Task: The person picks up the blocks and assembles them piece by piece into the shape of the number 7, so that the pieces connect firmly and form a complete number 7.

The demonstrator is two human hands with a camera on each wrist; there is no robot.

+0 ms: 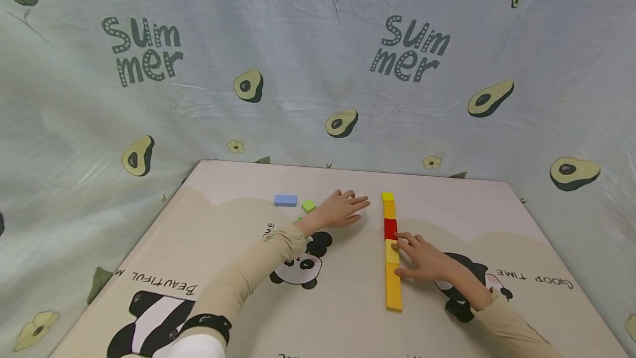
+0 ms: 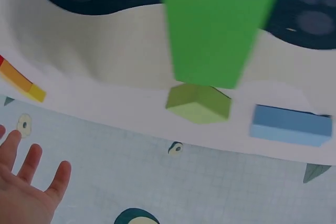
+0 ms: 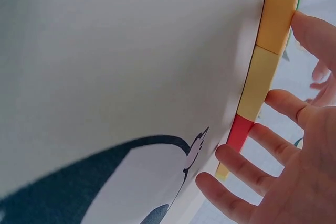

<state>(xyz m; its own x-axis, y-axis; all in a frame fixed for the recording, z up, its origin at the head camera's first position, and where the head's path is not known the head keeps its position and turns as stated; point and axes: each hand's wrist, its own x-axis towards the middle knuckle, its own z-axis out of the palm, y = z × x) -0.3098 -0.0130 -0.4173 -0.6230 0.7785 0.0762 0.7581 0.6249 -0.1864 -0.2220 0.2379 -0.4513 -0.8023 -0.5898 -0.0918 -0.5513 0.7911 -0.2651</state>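
Note:
A straight row of blocks runs front to back: a long orange block nearest, then a pale yellow one, a red one, another orange one and a small yellow one at the far end. My right hand lies along the row's right side, its fingers spread and fingertips against the blocks. To the left of the row my left hand is held with fingers extended, holding nothing. In the left wrist view its fingers are spread.
A blue block and a light green block stand at the back, left of my left hand. A bigger-looking green block is close to the left wrist camera. Behind the table hangs a printed cloth.

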